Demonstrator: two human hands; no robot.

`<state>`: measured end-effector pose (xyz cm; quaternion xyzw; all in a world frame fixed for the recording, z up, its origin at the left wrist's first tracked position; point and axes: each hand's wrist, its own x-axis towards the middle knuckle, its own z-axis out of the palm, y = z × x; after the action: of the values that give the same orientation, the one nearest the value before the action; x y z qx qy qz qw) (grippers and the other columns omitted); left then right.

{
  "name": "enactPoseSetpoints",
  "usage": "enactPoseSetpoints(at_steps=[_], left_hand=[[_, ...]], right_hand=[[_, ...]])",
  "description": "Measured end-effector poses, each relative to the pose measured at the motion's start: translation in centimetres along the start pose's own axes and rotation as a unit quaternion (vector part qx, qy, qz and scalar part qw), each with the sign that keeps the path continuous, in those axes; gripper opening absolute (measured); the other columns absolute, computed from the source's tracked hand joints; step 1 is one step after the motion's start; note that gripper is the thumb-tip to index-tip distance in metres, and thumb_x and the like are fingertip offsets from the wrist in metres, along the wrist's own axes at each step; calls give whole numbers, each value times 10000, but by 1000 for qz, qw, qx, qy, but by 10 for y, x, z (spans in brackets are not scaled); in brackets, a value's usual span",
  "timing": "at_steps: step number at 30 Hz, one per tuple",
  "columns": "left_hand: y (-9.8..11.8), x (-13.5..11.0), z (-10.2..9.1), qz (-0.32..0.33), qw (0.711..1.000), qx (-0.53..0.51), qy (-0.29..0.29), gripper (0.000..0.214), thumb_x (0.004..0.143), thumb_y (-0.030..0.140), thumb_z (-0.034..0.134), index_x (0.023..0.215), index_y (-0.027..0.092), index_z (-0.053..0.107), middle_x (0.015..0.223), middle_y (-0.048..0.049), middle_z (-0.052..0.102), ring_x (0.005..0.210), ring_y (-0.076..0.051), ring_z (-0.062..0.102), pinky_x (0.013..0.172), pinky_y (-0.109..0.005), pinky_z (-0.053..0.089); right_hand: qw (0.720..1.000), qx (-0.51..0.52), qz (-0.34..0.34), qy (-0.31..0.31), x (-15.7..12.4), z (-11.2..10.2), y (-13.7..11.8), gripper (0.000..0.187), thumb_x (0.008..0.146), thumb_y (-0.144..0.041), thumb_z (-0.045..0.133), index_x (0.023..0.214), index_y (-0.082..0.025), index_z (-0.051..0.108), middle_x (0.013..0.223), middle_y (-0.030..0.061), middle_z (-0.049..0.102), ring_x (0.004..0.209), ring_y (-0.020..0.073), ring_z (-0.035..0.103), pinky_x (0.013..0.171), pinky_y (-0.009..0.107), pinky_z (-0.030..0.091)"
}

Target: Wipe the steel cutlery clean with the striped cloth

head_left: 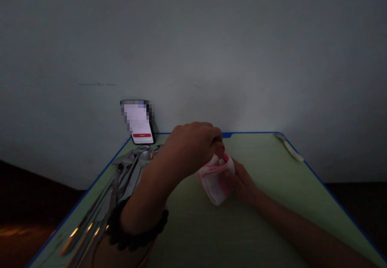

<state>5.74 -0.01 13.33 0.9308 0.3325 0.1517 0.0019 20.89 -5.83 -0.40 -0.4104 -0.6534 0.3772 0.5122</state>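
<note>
Working at the middle of the table (187, 231), as the head view shows, both hands are on a pink-and-white cloth (215, 185), bunched into a pouch-like shape whose mouth faces up. The right hand (244, 182) grips it from the right side, fingers wrapped narrowly around it. The left hand (198, 142) bends over the mouth from the left, its fingers bunched at the edge; I cannot tell whether they pinch the cloth or something inside.

The handling of the cloth looks under way, not finished, since neither hand has let go. Along the left side lies a pile of metal utensils (121, 185), none in a hand; a single white-handled utensil (289, 148) lies apart at the far right corner. Whether either has been dealt with or is left to do cannot be told. A lit phone (139, 121) stands at the far left, against the wall (211, 42).
</note>
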Motion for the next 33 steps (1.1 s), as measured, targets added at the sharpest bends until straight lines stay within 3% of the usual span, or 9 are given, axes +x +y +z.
enactPoseSetpoints(at_steps=[3, 7, 17, 21, 25, 29, 33], left_hand=[[5, 1, 1, 0, 1000, -2, -14, 159, 797, 259, 507, 801, 234, 664, 788, 0, 646, 670, -149, 557, 563, -246, 332], [9, 1, 5, 1, 999, -11, -49, 161, 801, 271, 504, 789, 214, 654, 778, -18, 649, 652, -153, 559, 532, -241, 319], [-3, 1, 22, -11, 988, -27, -153, 246, 842, 320, 454, 790, 150, 624, 707, -66, 649, 596, -163, 564, 493, -240, 324], [-1, 1, 21, -17, 979, -18, -201, 279, 860, 324, 415, 835, 145, 627, 764, -85, 668, 652, -182, 595, 535, -251, 375], [1, -2, 23, -27, 978, 27, -204, 331, 864, 335, 393, 787, 150, 656, 773, -103, 675, 694, -227, 617, 545, -286, 386], [-6, -3, 22, -9, 977, 1, -211, 348, 853, 375, 412, 761, 164, 672, 749, -92, 681, 669, -210, 618, 537, -277, 371], [-13, -2, 13, 26, 985, 13, -170, 361, 864, 371, 397, 746, 177, 678, 720, -72, 679, 632, -191, 603, 508, -264, 332]], right_hand=[[999, -14, 6, 31, 0, 0, 1, 363, 866, -477, 322, 812, -187, 534, 706, 35, 534, 600, 149, 457, 527, 274, 351], [994, -83, 50, 52, 0, 2, 1, 306, 864, -442, 376, 711, -200, 485, 570, -6, 468, 509, 121, 400, 459, 252, 286], [988, -145, 49, 17, 1, 4, -2, 223, 877, -352, 395, 851, -183, 538, 631, 0, 558, 546, 113, 465, 502, 228, 327], [987, -151, 50, 2, 0, 3, -2, 246, 882, -339, 378, 793, -170, 533, 606, -8, 538, 534, 104, 459, 501, 219, 321], [985, -169, 46, -9, -1, 2, -2, 259, 880, -337, 381, 745, -163, 517, 581, -18, 508, 515, 95, 447, 490, 217, 301], [979, -190, 55, -52, 4, 1, -4, 281, 884, -353, 368, 740, -160, 513, 573, -17, 506, 509, 95, 446, 479, 218, 290], [970, -206, 70, -106, 13, -10, -16, 311, 893, -399, 342, 756, -165, 496, 599, -12, 523, 526, 98, 452, 480, 215, 296]])
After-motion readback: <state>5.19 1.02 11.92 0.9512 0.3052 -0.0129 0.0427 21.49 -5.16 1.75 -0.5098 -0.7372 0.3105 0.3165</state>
